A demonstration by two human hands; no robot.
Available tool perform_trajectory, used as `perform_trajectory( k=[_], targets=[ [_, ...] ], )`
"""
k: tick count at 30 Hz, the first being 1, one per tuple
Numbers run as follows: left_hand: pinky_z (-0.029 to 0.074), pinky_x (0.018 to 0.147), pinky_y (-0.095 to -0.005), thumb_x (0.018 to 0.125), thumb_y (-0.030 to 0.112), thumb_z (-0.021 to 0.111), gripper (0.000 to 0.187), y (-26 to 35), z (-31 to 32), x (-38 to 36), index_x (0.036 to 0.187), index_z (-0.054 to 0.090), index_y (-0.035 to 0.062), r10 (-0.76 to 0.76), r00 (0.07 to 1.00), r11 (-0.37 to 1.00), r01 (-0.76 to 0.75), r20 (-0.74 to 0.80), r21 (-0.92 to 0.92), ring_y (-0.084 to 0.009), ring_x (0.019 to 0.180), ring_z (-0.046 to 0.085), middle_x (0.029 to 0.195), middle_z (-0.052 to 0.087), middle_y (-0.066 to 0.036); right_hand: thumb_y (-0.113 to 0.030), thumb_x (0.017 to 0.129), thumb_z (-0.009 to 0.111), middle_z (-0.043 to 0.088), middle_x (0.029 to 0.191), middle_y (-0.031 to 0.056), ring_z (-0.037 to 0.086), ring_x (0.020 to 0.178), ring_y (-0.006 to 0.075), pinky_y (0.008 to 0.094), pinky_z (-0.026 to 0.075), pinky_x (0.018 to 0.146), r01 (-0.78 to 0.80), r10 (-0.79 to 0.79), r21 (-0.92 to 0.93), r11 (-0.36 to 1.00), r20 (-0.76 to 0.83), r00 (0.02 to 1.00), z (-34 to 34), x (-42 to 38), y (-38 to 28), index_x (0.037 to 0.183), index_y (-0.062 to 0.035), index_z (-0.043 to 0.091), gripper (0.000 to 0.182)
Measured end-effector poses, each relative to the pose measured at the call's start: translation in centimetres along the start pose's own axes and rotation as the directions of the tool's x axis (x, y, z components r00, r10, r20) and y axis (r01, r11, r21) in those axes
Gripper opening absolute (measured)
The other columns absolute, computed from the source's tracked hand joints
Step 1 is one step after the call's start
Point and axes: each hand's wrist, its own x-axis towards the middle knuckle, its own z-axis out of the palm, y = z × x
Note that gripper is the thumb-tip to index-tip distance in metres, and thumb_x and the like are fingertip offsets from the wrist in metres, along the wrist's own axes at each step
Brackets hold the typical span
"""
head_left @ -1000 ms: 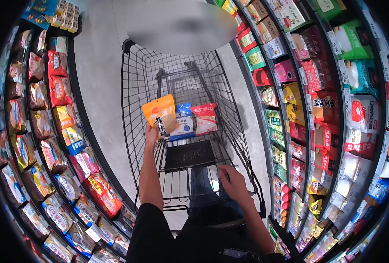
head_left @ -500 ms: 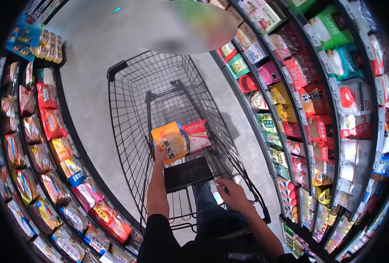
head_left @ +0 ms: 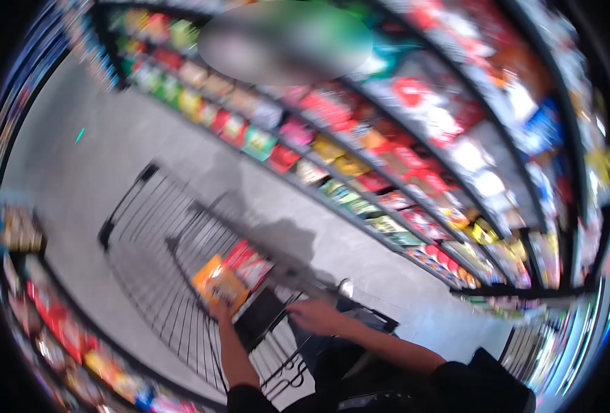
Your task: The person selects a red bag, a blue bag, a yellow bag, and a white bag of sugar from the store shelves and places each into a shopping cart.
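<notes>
My left hand [head_left: 221,309] is closed on the lower edge of an orange food bag [head_left: 220,283] with dark printed characters. Against that bag lies a red and white bag [head_left: 249,263], inside a black wire shopping cart [head_left: 155,275]. The right hand [head_left: 313,317] is beside the cart's black panel [head_left: 261,318], fingers curled; motion blur hides what they grip.
On the right, long shelves [head_left: 318,162] of colourful packets run diagonally across the aisle. More packets fill a low shelf [head_left: 57,313] at lower left. Grey floor [head_left: 160,144] lies between. A boxed display [head_left: 19,227] stands at the left edge.
My view has swung to the right, so the cart and both hands appear further left and tilted. The right hand sits closer to the black panel. The left hand stays on the orange bag.
</notes>
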Motion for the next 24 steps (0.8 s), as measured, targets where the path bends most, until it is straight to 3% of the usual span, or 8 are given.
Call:
perform_trajectory(
  k=[1,3,5,6,7,11,13,24],
  targets=[
    [0.058,0.067,-0.0377,0.075,0.035,0.077,0.054,-1.5,-0.2,2.0,0.112,0.061,-0.0012,0.311,0.946,0.921,-0.276,-0.092,0.276,-0.0312,0.092,0.066,0.112,0.063,-0.018,-0.021,0.092,0.056,0.065,0.103,0.0187,0.063,0.095,0.0365,0.045,0.05,0.084,0.006,-0.004,-0.027,1.0,0.054,0.999,-0.4,0.3,-0.5,0.113,-0.0047,0.061,0.027],
    [0.051,0.092,-0.0445,0.076,0.052,0.072,0.077,3.4,-0.8,-1.3,0.13,0.052,0.0013,0.195,0.98,0.564,-0.14,0.034,0.814,-0.0344,0.106,0.062,0.124,0.059,-0.019,-0.02,0.094,0.051,0.064,0.1,0.0184,0.062,0.095,0.0373,0.0445,0.051,0.08,0.026,-0.021,-0.1,0.995,0.052,0.998,-0.7,-0.1,-1.0,0.115,-0.0043,0.057,0.027],
    [0.052,0.088,-0.0465,0.077,0.064,0.065,0.084,4.3,-1.4,-2.7,0.134,0.05,0.003,0.429,0.87,0.571,-0.469,0.241,0.674,-0.0376,0.104,0.062,0.121,0.059,-0.02,-0.017,0.093,0.048,0.064,0.097,0.0189,0.063,0.095,0.0359,0.0445,0.053,0.081,0.149,-0.151,-0.155,0.977,0.0,0.988,-0.6,-0.6,-1.0,0.115,-0.0055,0.055,0.026],
    [0.055,0.082,-0.0478,0.08,0.063,0.063,0.081,4.5,-0.7,-3.2,0.135,0.049,0.0058,0.898,0.243,-0.017,-0.813,0.366,0.581,-0.0365,0.096,0.064,0.116,0.061,-0.02,-0.015,0.09,0.049,0.063,0.098,0.017,0.063,0.096,0.0354,0.0465,0.053,0.08,0.041,-0.01,-0.29,0.956,0.108,0.994,-3.2,-2.0,-3.8,0.114,-0.0062,0.055,0.027],
    [0.055,0.064,-0.043,0.087,0.046,0.063,0.061,3.9,0.8,-4.8,0.132,0.052,0.0065,0.925,0.377,0.304,-0.801,0.041,0.516,-0.0276,0.079,0.064,0.099,0.063,-0.014,-0.016,0.088,0.05,0.062,0.102,0.0143,0.061,0.104,0.0337,0.0471,0.052,0.085,0.177,-0.194,-0.26,0.949,-0.042,0.98,-2.5,-3.1,-2.3,0.115,-0.007,0.055,0.029],
    [0.053,0.062,-0.042,0.087,0.043,0.063,0.059,10.2,6.1,-6.2,0.132,0.052,0.0066,0.901,0.413,0.339,-0.86,0.133,0.381,-0.0262,0.078,0.063,0.097,0.062,-0.012,-0.019,0.085,0.059,0.057,0.091,0.0071,0.057,0.096,0.024,0.0394,0.044,0.087,0.313,-0.412,-0.518,0.796,-0.086,0.907,-6.4,-9.2,-2.4,0.096,-0.0065,0.058,0.017],
    [0.052,0.06,-0.0413,0.088,0.041,0.063,0.057,12.8,7.1,-7.1,0.132,0.052,0.0066,0.863,0.464,0.387,-0.862,0.201,0.327,-0.0252,0.077,0.062,0.095,0.062,-0.012,-0.022,0.083,0.062,0.054,0.082,0.0049,0.054,0.085,0.0218,0.0366,0.042,0.079,0.49,-0.689,-0.542,0.683,-0.256,0.678,-6.3,-11.4,0.0,0.079,-0.0079,0.057,0.016],
    [0.048,0.053,-0.0377,0.089,0.03,0.063,0.049,20.0,-0.3,-11.5,0.132,0.052,0.0067,0.389,0.751,0.693,-0.62,0.534,0.368,-0.02,0.071,0.059,0.088,0.06,-0.007,-0.033,0.084,0.055,0.057,0.061,0.0065,0.058,0.065,0.0277,0.0418,0.043,0.065,0.357,-0.615,-0.62,0.699,-0.267,0.742,-7.4,-8.8,1.1,0.057,-0.0116,0.056,0.034]
  ],
)
